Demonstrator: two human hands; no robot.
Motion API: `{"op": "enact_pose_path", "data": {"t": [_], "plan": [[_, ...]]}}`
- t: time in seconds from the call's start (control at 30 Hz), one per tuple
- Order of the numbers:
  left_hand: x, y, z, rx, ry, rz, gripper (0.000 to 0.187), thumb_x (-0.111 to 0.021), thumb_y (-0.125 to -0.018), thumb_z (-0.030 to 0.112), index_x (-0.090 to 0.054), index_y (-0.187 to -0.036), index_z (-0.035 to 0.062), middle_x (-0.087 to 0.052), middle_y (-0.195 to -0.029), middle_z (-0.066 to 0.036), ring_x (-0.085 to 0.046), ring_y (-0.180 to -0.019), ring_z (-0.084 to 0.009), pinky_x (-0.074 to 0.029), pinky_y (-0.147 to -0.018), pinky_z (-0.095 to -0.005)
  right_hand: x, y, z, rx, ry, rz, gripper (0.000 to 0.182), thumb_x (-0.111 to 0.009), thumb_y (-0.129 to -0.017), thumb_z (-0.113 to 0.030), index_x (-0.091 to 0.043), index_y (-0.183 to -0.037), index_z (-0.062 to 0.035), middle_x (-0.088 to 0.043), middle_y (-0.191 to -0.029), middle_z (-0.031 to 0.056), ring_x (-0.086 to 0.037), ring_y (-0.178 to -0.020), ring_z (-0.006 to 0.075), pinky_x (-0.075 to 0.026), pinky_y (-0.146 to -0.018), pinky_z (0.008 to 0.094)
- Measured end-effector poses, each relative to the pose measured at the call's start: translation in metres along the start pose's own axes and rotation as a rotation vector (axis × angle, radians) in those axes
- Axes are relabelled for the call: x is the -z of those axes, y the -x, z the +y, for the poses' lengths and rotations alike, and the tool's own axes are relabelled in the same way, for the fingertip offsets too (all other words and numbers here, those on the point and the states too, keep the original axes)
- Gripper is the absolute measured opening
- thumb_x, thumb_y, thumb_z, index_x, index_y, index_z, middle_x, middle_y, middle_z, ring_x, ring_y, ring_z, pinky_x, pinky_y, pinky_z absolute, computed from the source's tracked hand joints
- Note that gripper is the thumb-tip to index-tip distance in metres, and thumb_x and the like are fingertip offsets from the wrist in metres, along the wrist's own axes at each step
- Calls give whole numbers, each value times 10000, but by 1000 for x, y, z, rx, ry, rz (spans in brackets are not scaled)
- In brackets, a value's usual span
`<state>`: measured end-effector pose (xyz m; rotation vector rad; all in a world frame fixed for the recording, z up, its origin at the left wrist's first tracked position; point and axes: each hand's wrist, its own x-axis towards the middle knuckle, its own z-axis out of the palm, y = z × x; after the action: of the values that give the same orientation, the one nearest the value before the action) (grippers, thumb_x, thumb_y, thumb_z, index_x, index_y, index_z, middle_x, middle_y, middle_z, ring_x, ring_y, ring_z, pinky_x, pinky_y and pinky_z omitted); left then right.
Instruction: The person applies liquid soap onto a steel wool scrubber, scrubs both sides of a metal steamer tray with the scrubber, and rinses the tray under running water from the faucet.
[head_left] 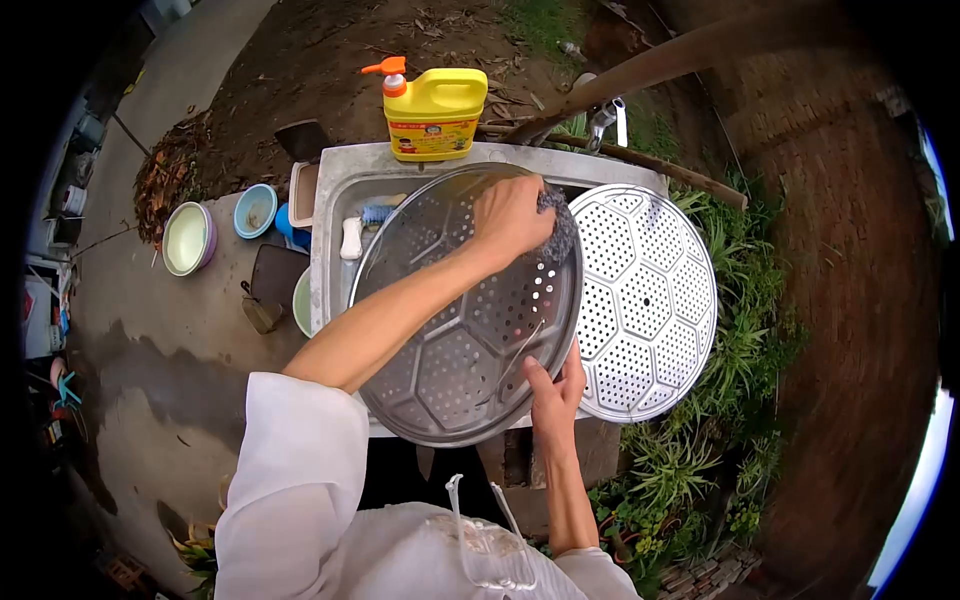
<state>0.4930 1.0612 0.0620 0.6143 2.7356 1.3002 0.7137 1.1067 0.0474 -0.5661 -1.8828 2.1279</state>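
L arm (410, 305) across tray (440, 375), hand (512, 215) curled on scrubber (562, 235); R hand (556, 395) clasps tray edge.

Sink (345, 165) largely hidden behind perforated tray (475, 330)

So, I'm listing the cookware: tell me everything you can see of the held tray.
The tray is round, dull grey and metallic-looking, with a smooth rim and small holes among hexagonal ridges. It is held, seemingly tilted, above the sink. The right hand holds its lower right edge; the left hand holds a grey pad at its upper right. It overlaps a brighter tray in view; whether they touch is unclear.
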Motion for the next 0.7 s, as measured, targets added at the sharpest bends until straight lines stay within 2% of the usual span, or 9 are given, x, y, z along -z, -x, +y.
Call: {"op": "enact_pose_path", "data": {"t": [0.07,0.13,0.27,0.33,0.37,0.47,0.53,0.63,0.7], "plan": [[3,58,23,-171,49,-181,252,-690,-760,185,-632,-957,38,-681,-913,-189,-648,-884,-405,-509,-756,-468,4,-6,7,-68,-106,58,533,-553,-851,65,-439,-1372,45,-609,-1185,82,-567,-1014,120,-437,-897,256],[4,79,18,-190,119,-260,241,-693,-773,188,-620,-953,46,-673,-941,-168,-641,-903,-399,-504,-768,-465,8,-7,5,-1,-18,21,507,-570,-860,52,-457,-1354,30,-616,-1177,81,-574,-1000,123,-450,-882,269],[2,-11,-37,-10,-26,71,282,-721,-793,222,-624,-994,50,-670,-1018,-155,-646,-934,-372,-499,-782,-471,2,6,-3,-65,-9,26,526,-580,-858,45,-456,-1369,15,-616,-1183,90,-586,-1019,141,-461,-906,294],[5,-25,-75,32,-13,121,285,-739,-778,190,-630,-1007,58,-657,-1002,-143,-625,-970,-366,-487,-822,-450,1,5,-4,-87,-17,21,541,-586,-855,46,-451,-1378,13,-617,-1187,94,-597,-1040,158,-470,-932,314],[7,-17,-92,39,-12,125,285,-739,-778,190,-630,-1007,58,-657,-1002,-143,-625,-970,-366,-487,-822,-450,1,2,-5,-123,-157,42,521,-578,-878,43,-455,-1382,3,-623,-1192,98,-599,-1038,155,-473,-918,310],[7,27,-108,-73,148,-10,250,-739,-737,96,-648,-967,65,-623,-1007,-94,-583,-976,-324,-471,-861,-426,14,-10,5,-189,-322,75,479,-563,-912,35,-467,-1380,-1,-642,-1176,106,-621,-1027,165,-495,-899,312],[-8,55,-92,-290,319,9,247,-742,-734,81,-637,-955,51,-603,-943,-107,-576,-965,-332,-453,-847,-417,12,-17,7,-192,-301,73,456,-558,-911,36,-488,-1360,6,-654,-1143,99,-636,-985,162,-502,-882,296],[-1,35,-40,-456,374,77,238,-716,-715,53,-628,-936,46,-587,-927,-95,-555,-957,-317,-457,-843,-407,5,-13,-2,-161,-184,81,425,-575,-885,49,-521,-1306,20,-671,-1093,98,-655,-926,154,-524,-841,286],[6,15,-41,-574,245,-23,229,-691,-701,37,-607,-914,49,-584,-933,-92,-559,-948,-314,-462,-826,-416,4,-10,-1,-109,-137,116,435,-594,-856,60,-532,-1285,27,-681,-1058,102,-665,-885,152,-538,-812,280]]}}
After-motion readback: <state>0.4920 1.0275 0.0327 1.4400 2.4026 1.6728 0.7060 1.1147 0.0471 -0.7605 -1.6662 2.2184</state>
